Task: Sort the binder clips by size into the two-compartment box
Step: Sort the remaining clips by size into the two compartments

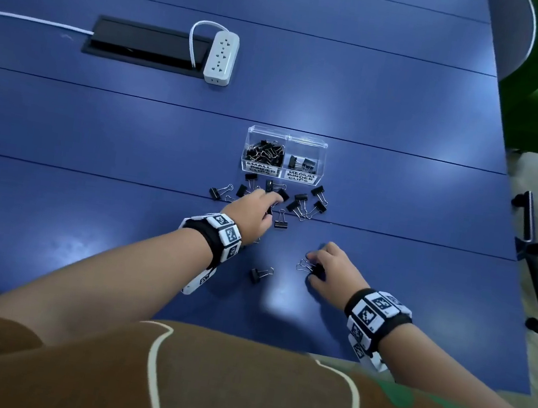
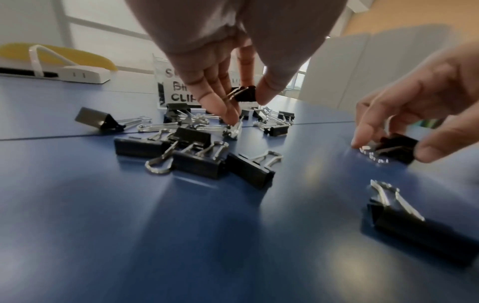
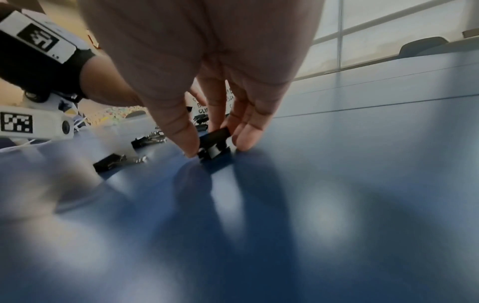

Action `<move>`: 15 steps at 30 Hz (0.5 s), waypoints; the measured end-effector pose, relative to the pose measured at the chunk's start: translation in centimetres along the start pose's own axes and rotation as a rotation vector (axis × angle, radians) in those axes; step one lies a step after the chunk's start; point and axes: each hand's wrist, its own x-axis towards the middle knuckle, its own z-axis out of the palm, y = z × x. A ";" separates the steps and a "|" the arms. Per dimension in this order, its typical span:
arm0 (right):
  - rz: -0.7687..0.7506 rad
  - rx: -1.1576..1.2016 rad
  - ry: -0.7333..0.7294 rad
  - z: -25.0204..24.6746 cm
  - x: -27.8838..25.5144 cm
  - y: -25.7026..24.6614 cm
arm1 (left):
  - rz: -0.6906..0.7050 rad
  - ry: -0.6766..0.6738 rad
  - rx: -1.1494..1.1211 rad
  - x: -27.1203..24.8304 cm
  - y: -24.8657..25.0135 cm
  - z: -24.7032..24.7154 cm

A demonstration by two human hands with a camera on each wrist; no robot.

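Note:
A clear two-compartment box point(image 1: 287, 137) stands mid-table, labelled small on the left and medium on the right, with black clips in both halves. Several loose black binder clips point(image 1: 300, 203) lie scattered just in front of it. My left hand point(image 1: 271, 207) reaches into that pile and pinches a black clip point(image 2: 245, 93) between thumb and fingers, lifted off the table. Nearer to me, my right hand point(image 1: 312, 268) pinches another black clip point(image 3: 215, 141) that touches the table. One lone clip point(image 1: 259, 274) lies between my two hands.
A white power strip point(image 1: 221, 59) and a black cable hatch point(image 1: 144, 46) sit at the far left of the blue table point(image 1: 96, 145). The table's right edge point(image 1: 511, 238) has a black chair base point(image 1: 537, 255) beside it.

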 end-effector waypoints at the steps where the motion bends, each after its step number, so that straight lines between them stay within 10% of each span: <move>1: 0.007 -0.002 0.012 0.3 0.0 0.0 | 0.026 -0.019 0.035 0.1 0.1 0.3; 15: 0.146 0.085 0.221 -3.3 3.2 -0.6 | 0.263 -0.149 0.531 0.5 1.7 1.2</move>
